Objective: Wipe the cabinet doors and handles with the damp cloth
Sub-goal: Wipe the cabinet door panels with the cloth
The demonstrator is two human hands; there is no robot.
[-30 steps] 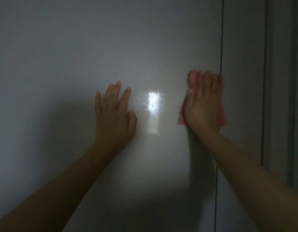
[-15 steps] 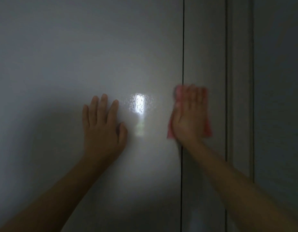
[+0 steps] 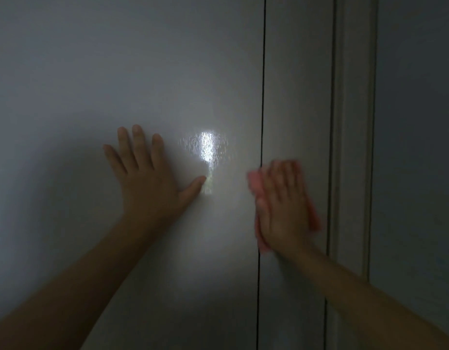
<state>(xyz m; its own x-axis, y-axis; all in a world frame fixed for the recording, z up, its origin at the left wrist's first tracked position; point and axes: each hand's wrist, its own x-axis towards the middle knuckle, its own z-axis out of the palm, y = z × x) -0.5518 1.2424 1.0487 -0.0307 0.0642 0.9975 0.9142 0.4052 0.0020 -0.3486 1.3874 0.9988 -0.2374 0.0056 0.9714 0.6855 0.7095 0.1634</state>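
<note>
Dim scene, all grey. Left door point(image 3: 92, 72): smooth, flat, glossy panel filling the frame from 9 to 12 o'clock. Left hand point(image 3: 147, 180) lies flat on it, fingers straight and spread, thumb out toward 3 o'clock, holding nothing. Just right of the thumb, a bright glare patch point(image 3: 207, 150) on the gloss, speckled with fine streaks, looks like moisture film. Next, thin dark vertical gap point(image 3: 262, 84) between the doors. Right hand point(image 3: 284, 205) at about 4 o'clock from centre, fingers straight and together, pressing the cloth point(image 3: 258, 188) flat; motion-blurred. Cloth is pink, soft, crumpled, edges poking out left and right of the palm, straddling the gap onto the narrow right door point(image 3: 296, 84). Further right a vertical moulded trim strip point(image 3: 352, 122), then a darker plain wall point(image 3: 417, 147) at 3 o'clock.
</note>
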